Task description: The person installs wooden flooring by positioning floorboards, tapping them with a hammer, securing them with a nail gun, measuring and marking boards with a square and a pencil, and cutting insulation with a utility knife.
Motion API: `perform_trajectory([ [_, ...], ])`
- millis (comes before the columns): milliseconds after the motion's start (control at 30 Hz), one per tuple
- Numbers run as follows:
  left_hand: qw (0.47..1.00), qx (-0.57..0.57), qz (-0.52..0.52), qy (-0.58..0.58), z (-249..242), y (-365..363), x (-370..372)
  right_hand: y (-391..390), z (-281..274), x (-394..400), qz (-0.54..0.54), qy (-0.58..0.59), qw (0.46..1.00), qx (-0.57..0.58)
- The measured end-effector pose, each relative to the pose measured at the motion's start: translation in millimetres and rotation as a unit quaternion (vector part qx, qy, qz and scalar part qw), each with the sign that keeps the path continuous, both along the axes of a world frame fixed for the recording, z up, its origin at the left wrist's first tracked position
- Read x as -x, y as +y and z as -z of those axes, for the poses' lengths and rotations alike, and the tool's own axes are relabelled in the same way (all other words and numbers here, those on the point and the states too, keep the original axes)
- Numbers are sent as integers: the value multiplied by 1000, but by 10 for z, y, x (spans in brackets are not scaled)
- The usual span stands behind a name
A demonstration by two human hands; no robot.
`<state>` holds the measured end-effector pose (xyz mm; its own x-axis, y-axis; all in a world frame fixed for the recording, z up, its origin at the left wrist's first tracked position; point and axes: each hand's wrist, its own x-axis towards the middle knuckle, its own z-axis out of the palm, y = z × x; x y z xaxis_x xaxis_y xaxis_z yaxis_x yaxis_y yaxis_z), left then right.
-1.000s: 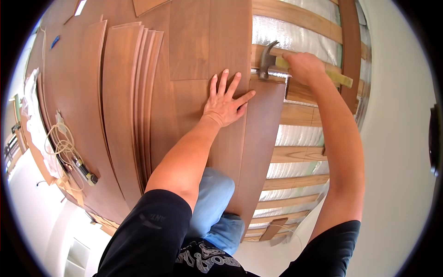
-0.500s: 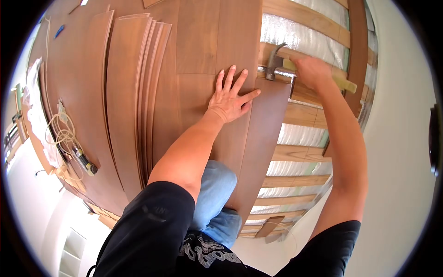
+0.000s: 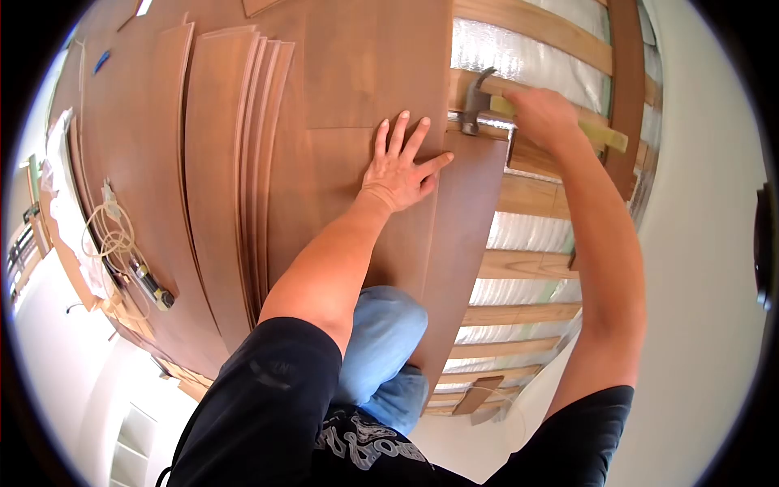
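My left hand (image 3: 396, 176) lies flat with its fingers spread on the brown floorboards (image 3: 345, 89), thumb pointing at the seam of the outermost board (image 3: 464, 219). In my right hand (image 3: 545, 118) is a claw hammer (image 3: 475, 105), gripped by its yellowish handle close to the head. The hammer's head is right at the far end of the outermost board, claw pointing away from me. A shiny metal strip (image 3: 495, 121) shows beside the head, partly covered by it. My bent knee in jeans (image 3: 381, 333) rests on the boards.
Wooden joists (image 3: 531, 195) with silvery insulation (image 3: 527, 231) between them run along the right, beside a white wall (image 3: 698, 243). Stacked loose planks (image 3: 219, 162) lie at left. Farther left are a coiled cable (image 3: 114, 231), a dark and yellow tool (image 3: 152, 286) and a blue object (image 3: 101, 62).
The view has shifted slightly. The hammer's head stays at the board's far end, and my left hand keeps its place on the boards.
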<state>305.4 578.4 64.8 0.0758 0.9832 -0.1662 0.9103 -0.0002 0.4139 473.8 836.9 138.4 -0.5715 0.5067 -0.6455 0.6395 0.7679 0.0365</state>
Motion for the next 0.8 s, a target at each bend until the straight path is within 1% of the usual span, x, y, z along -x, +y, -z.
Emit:
perform_trajectory([
  [100,1000,-6,-3,2,-21,-8,-18,-45,-110,32,14,-16,1000,0],
  [133,1000,-10,-6,1,-17,-5,-21,-77,-94,-93,19,-21,1000,2],
  [167,1000,-9,1,-3,-4,-3,-25,-127,-24,-284,91,58,994,-18],
  [200,1000,-15,-3,2,9,-8,-32,-196,32,-456,160,136,977,-39],
  [233,1000,-21,-9,6,21,-9,-40,-292,82,-632,165,133,977,-40],
  [267,1000,-24,-7,7,11,-8,-45,-442,99,-809,277,159,946,-61],
  [300,1000,-22,-3,4,11,-11,-52,-630,115,-996,385,182,901,-81],
  [367,999,-32,-2,12,28,-10,-61,-1137,158,-1404,481,181,855,-67],
  [433,999,-29,12,9,30,9,-66,-1879,276,-1847,536,195,817,-86],
  [500,999,-30,4,31,37,-3,-93,-2564,299,-2167,557,115,820,-63],
  [533,999,-37,4,33,42,-6,-106,-2772,259,-2180,567,113,814,-59],
  [567,999,-33,16,36,56,-23,-119,-2991,234,-2165,592,43,804,-27],
  [600,998,-40,8,44,61,-30,-134,-3178,206,-2130,613,-27,789,5],
  [633,997,-51,1,52,62,-26,-166,-3343,250,-2111,625,-26,780,7],
  [700,996,-57,16,60,57,-31,-193,-3571,363,-2043,607,18,794,27],
  [767,994,-59,12,88,107,-41,-191,-3593,325,-2117,623,26,782,25],
  [800,991,-76,17,106,164,-48,-186,-3598,307,-2194,615,61,786,16],
])
